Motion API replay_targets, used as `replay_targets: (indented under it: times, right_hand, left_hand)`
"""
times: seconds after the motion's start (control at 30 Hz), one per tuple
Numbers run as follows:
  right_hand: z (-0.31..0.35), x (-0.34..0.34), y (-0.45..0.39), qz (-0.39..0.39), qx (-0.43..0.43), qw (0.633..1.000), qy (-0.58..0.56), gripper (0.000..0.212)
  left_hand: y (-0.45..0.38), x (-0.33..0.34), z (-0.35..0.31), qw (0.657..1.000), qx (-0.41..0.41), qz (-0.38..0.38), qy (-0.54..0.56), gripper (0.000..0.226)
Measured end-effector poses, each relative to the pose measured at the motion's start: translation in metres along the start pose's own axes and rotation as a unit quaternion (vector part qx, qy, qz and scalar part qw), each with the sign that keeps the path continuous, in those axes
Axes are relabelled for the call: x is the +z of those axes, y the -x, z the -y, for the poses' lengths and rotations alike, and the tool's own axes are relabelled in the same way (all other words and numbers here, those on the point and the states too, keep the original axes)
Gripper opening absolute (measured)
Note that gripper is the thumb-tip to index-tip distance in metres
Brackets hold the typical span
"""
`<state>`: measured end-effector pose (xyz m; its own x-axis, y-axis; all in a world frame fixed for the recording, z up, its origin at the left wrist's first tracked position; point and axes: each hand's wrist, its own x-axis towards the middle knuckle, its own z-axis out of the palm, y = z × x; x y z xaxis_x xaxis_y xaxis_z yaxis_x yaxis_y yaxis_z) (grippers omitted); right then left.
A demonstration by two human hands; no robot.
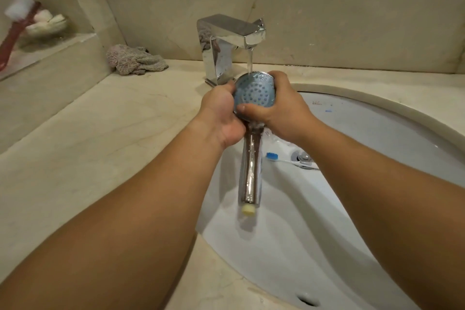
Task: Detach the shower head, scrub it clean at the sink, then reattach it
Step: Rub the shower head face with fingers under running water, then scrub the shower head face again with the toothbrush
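1. The shower head (253, 93) is held over the sink basin (377, 133), its blue nozzle face turned up and toward the camera, directly under the water stream (249, 60) from the chrome faucet (226, 40).
2. Its long axis runs from the face, far from the body, down the chrome handle (250, 171) to the cream threaded end (248, 209), nearest the body and hanging free above the basin.
3. The left hand (221, 113) is curled round the left rim and neck; the right hand (281, 108) is wrapped round the right rim, thumb pressed on the lower face. Both grip the head; neither is nearer.
4. Judged: rinsing stage; reattachment not yet done.
5. A blue-bristled toothbrush (284, 158) lies in the basin by the drain (304, 158), below the right hand and right of the handle.
6. Open room lies below and toward the body; the faucet body stands just beyond the left fingers, so little clearance is left there.
7. A crumpled cloth (136, 60) lies on the countertop (100, 133), well apart, left.
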<state>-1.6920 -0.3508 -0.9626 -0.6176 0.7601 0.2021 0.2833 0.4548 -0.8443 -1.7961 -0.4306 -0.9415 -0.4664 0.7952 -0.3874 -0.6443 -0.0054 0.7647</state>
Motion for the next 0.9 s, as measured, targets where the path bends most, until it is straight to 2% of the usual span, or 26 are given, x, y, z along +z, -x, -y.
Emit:
replay_targets:
  times: [0.13, 0.23, 0.33, 0.43, 0.5, 0.53, 0.57, 0.63, 0.67, 0.7, 0.9]
  right_hand:
    - [0.0, 0.006, -0.007, -0.071, -0.005, 0.997, -0.005, 0.041]
    - [-0.002, 0.012, -0.007, -0.111, 0.011, 0.993, -0.041, 0.035]
    - [-0.002, 0.01, -0.005, -0.078, 0.059, 0.988, -0.116, 0.034]
    - [-0.003, -0.005, -0.006, -0.024, 0.152, 0.965, -0.214, 0.04]
    - [-0.015, -0.018, -0.006, -0.009, 0.174, 0.977, -0.121, 0.035]
    - [-0.025, -0.022, -0.004, 0.02, 0.158, 0.987, -0.004, 0.031]
    - [-0.036, -0.024, -0.001, 0.071, 0.126, 0.979, 0.141, 0.027]
    - [-0.051, -0.015, 0.009, 0.186, 0.071, 0.906, 0.372, 0.024]
    - [-0.055, -0.009, 0.014, 0.224, 0.06, 0.872, 0.432, 0.025]
    - [-0.057, -0.003, 0.017, 0.244, 0.059, 0.853, 0.457, 0.026]
    - [-0.071, 0.012, 0.019, 0.244, 0.046, 0.819, 0.517, 0.018]
  left_hand:
    - [0.009, 0.002, 0.0, 0.998, -0.002, 0.039, -0.041, 0.051]
    - [0.019, 0.002, 0.002, 0.983, -0.016, 0.055, -0.176, 0.036]
    - [0.02, -0.005, 0.006, 0.966, -0.025, 0.055, -0.253, 0.025]
    - [0.016, -0.013, 0.005, 0.963, -0.002, 0.002, -0.27, 0.027]
    - [0.013, -0.016, 0.005, 0.962, 0.01, -0.023, -0.27, 0.031]
    - [0.012, -0.017, 0.007, 0.963, 0.01, -0.026, -0.268, 0.03]
    - [0.012, -0.017, 0.009, 0.964, 0.008, -0.027, -0.265, 0.027]
    - [0.012, -0.017, 0.011, 0.965, 0.007, -0.028, -0.26, 0.024]
    - [0.012, -0.016, 0.011, 0.966, 0.011, -0.03, -0.257, 0.024]
    - [0.012, -0.015, 0.012, 0.967, 0.014, -0.033, -0.253, 0.025]
    - [0.013, -0.012, 0.013, 0.967, 0.012, -0.045, -0.251, 0.031]
